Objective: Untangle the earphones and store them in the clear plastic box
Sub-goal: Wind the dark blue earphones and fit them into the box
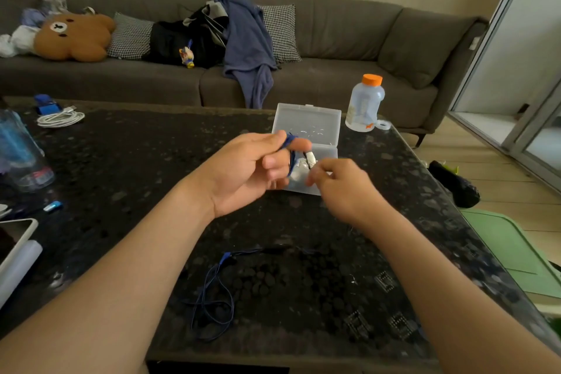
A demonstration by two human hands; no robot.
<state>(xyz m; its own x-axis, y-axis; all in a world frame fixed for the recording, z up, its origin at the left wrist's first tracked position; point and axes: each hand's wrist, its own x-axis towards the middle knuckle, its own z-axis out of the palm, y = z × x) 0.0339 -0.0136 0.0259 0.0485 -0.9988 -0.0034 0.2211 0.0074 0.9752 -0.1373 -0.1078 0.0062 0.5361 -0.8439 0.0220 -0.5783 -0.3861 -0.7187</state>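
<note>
Blue earphones [212, 291] lie in loose loops on the dark table [121, 167] near its front edge. One end of the cord rises and wraps over the forefinger of my left hand [249, 170], which pinches it above the clear plastic box [306, 124]. The box stands open, its lid tilted up at the back, with something white inside. My right hand [340, 188] hovers just right of the left hand, fingers curled near the cord; it is blurred, and its hold on the cord is unclear.
A plastic bottle with an orange cap [364, 103] stands right of the box. A coiled white cable [60, 118] and a clear tumbler [21, 155] sit at the left. A tablet [15, 240] lies at the left edge. A grey sofa [334, 39] stands behind.
</note>
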